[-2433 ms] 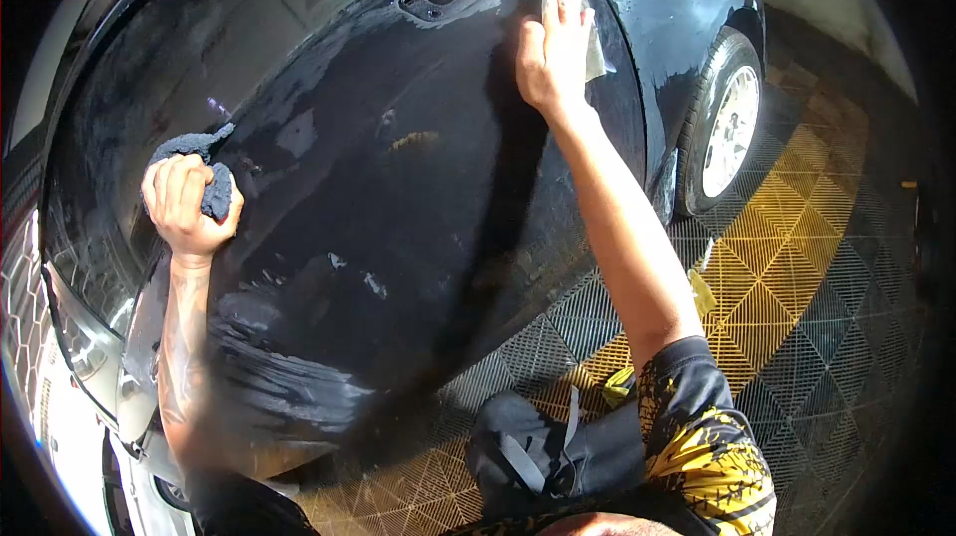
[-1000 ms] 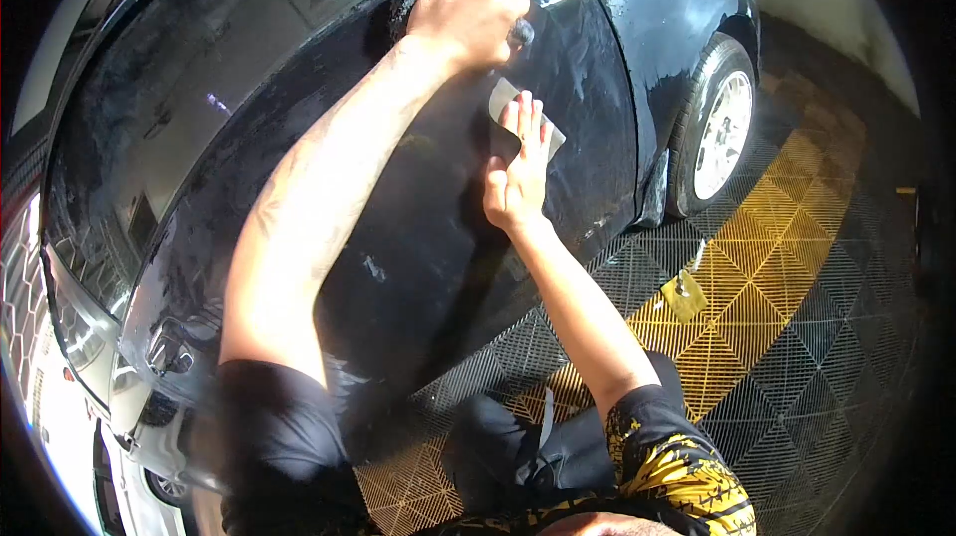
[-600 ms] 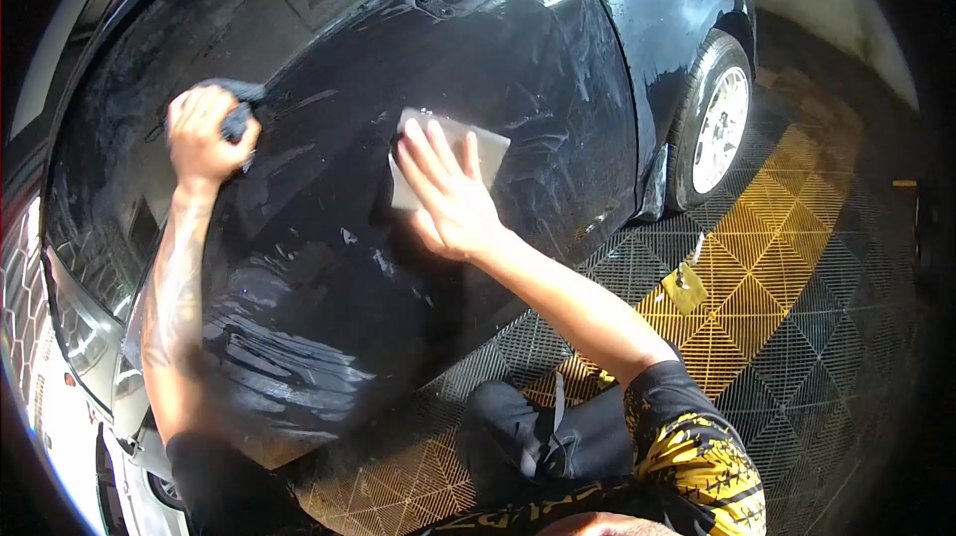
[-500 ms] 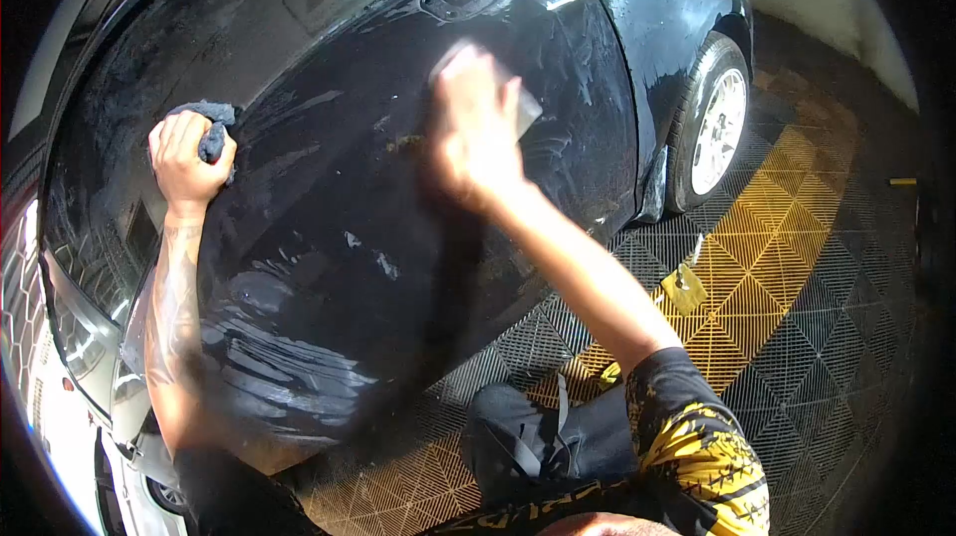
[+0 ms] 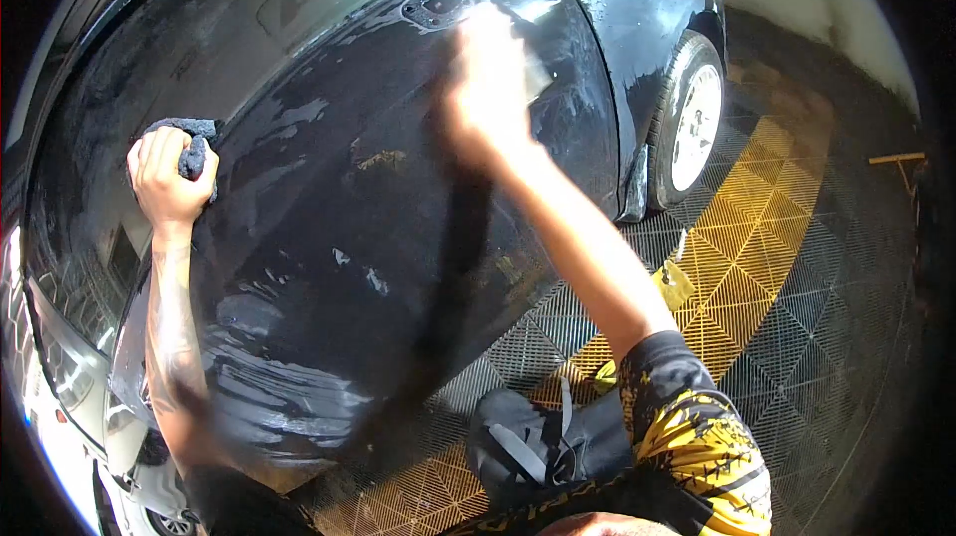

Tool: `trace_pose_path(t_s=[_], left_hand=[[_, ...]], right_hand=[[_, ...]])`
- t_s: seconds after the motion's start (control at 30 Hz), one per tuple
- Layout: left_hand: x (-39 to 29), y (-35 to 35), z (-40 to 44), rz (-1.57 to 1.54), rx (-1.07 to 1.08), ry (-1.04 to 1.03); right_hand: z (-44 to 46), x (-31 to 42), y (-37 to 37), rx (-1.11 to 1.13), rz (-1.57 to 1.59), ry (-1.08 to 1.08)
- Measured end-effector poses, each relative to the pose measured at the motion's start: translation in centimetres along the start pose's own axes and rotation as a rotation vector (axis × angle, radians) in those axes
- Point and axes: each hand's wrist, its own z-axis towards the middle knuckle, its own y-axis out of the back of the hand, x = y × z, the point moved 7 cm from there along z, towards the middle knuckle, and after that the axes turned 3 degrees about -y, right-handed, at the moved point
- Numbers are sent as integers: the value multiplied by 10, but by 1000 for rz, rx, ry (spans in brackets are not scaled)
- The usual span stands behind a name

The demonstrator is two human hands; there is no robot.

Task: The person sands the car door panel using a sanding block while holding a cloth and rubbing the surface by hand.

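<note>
My left hand is closed round a bunched dark grey cloth. It rests at the lower edge of the side window of a dark car. On the upper part of the car's door, my right hand is smeared by motion. A flat greyish pad shows past its fingers, its kind unclear. Close above that hand lies the door handle recess. Whitish streaks and scuffed patches mark the dull black door panel.
A wheel stands at the right. Black and yellow grid tiles cover the floor, with a small yellow sheet on them. A T-shaped tool is at the far right. Part of a white car shows lower left.
My right hand has moved up the door with the pad, closer to the handle recess. The left hand keeps its hold on the cloth. The whole view has shifted slightly.
</note>
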Motion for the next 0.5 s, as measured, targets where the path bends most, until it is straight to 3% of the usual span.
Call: trace_pose_path(t_s=[0.07,0.1,0.17,0.23,0.3,0.37,0.4,0.43,0.5], left_hand=[[1,1,-2,9,-9,11],[0,1,-1,8,-8,10],[-2,3,1,9,-20,-1],[-1,3,0,11,-34,5],[-1,3,0,9,-30,8],[-2,3,0,5,-31,8],[-1,2,0,3,-23,9],[0,1,-1,14,-20,19],[0,2,-1,14,-30,14]], right_hand=[[20,-112,-35,-231,-279,287],[18,-96,-32,-230,-279,285],[10,-47,-8,-219,56,-57],[-40,28,-5,7,165,101],[-56,46,-5,118,241,182],[-32,24,-4,100,142,194],[-4,-3,2,28,27,30],[18,-32,8,-80,3,28],[44,-99,-28,-192,-187,187]])
